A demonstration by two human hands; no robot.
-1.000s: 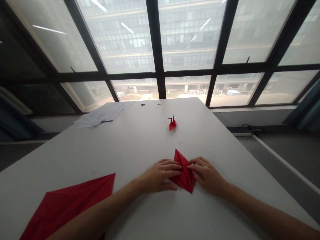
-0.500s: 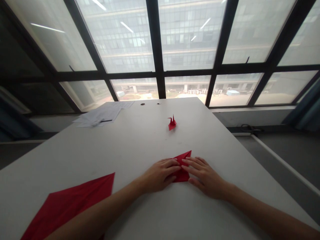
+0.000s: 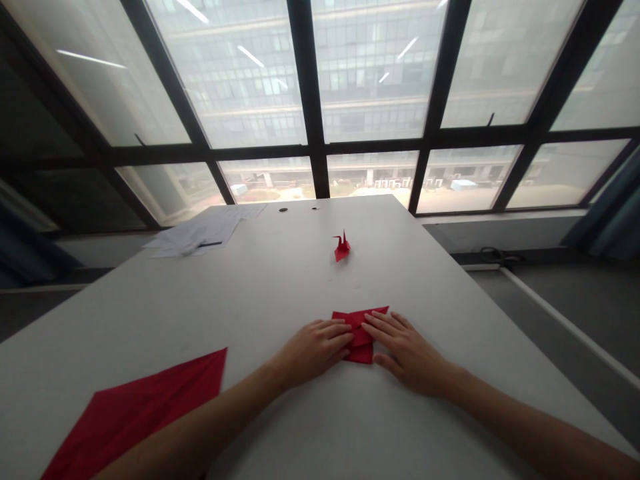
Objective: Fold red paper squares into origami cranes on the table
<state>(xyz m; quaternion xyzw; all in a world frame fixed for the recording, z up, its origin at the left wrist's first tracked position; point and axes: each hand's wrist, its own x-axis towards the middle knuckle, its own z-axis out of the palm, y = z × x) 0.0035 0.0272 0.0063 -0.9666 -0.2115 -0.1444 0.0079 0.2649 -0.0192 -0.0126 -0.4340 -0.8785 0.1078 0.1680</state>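
Observation:
A folded piece of red paper [image 3: 361, 352] lies on the white table between my two hands. My left hand [image 3: 316, 348] rests on its left part, fingers stretched out and pressing the paper flat. From the other side my right hand [image 3: 403, 350] lays its extended fingertips on the upper right of the folds, its thumb near the lower right edge. The fingers cover parts of the paper. Beyond them stands a red origami crane [image 3: 342, 250]. A larger red sheet [image 3: 145, 407] lies at the lower left, partly hidden under my left forearm.
White papers [image 3: 200, 230] with a dark pen [image 3: 210, 244] on them lie at the table's far left. The white table [image 3: 260, 280] reaches toward tall framed windows. A cable [image 3: 500, 255] sits on the ledge at the right.
The folded paper's outline has changed: a left upper corner now shows beside my left fingers, and its upper right point sits lower. Both hands shifted slightly on it.

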